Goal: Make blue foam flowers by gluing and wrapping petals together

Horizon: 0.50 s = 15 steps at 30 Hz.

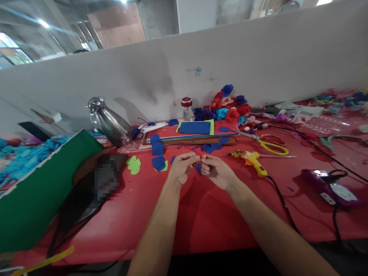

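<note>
Above the red tabletop, my left hand and my right hand meet, fingertips pinched on a small red felt-like petal piece. Both hands are closed on it. Fingers cover part of the piece, so its full shape is hidden. Just beneath the fingertips shows a bit of blue; whether it is held or lies on the table I cannot tell. Blue cut pieces lie left of my left hand, one overlapping a green piece. A yellow glue gun rests right of my right hand.
Yellow-handled scissors lie beyond the glue gun. A steel jug leans at the back left, near a green box and a black bag. Fabric flowers are heaped behind. A purple power strip with cables sits right.
</note>
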{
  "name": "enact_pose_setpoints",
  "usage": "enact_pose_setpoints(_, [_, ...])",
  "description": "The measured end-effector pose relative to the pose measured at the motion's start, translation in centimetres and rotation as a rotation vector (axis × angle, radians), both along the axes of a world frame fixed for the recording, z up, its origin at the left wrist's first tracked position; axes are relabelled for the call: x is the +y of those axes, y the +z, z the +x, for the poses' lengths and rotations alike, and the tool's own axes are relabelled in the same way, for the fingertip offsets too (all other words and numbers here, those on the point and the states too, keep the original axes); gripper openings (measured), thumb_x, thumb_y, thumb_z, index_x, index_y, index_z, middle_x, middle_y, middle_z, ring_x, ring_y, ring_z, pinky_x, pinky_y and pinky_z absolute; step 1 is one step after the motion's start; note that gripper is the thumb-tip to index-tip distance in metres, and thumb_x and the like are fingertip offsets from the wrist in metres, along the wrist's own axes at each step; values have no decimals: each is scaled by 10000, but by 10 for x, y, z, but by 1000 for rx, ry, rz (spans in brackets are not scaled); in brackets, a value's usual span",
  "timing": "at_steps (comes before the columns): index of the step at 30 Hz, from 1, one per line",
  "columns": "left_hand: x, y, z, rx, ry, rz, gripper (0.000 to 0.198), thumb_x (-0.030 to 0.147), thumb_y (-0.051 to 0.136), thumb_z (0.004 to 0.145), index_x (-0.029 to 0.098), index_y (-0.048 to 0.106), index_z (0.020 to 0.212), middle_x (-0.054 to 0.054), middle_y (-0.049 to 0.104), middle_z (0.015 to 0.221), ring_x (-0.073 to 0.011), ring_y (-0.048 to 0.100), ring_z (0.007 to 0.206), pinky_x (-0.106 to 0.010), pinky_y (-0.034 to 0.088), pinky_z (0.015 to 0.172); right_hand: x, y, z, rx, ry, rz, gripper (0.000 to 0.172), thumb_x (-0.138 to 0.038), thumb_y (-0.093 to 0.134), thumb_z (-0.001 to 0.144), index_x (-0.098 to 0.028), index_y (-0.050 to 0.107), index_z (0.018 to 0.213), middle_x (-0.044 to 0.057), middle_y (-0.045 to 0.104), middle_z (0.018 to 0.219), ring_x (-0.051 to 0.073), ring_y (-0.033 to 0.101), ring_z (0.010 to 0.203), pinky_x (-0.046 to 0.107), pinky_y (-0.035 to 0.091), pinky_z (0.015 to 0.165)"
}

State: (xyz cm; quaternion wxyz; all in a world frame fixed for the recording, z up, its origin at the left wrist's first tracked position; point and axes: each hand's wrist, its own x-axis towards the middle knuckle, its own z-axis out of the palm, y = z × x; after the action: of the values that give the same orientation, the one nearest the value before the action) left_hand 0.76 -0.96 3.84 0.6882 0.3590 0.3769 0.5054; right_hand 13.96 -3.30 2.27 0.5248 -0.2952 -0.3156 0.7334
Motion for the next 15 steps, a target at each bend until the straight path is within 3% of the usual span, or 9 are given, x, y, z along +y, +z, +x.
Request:
enact_pose_setpoints(9, [-1, -1, 1, -22, -31, 38, 275, 274, 882, 406, 161, 703, 582, -8, 646, 587, -86, 538, 556, -237, 404, 569, -1, 5, 4, 122, 154, -81, 195, -226, 700, 648, -186, 511, 620, -86, 311, 447, 65, 257, 420, 232, 243, 444])
enact_pose_setpoints(12, [-1, -1, 1, -3, -17, 29, 280, 278, 878, 407, 155, 705, 588, -12, 649, 584, -86, 537, 546, -229, 397, 551, -2, 4, 2, 41, 92, -35, 212, -277, 719, 641, -194, 524, 647, -82, 369, 442, 70, 301, 418, 238, 262, 454])
enact_pose_setpoints(15, [-1, 1, 2, 26, 30, 3, 284, 277, 876, 403, 152, 702, 589, -12, 652, 579, -84, 525, 532, -230, 395, 544, -4, 4, -1, -144, -72, 70, 244, -356, 732, 643, -204, 550, 700, -64, 489, 471, 85, 400, 435, 242, 298, 470])
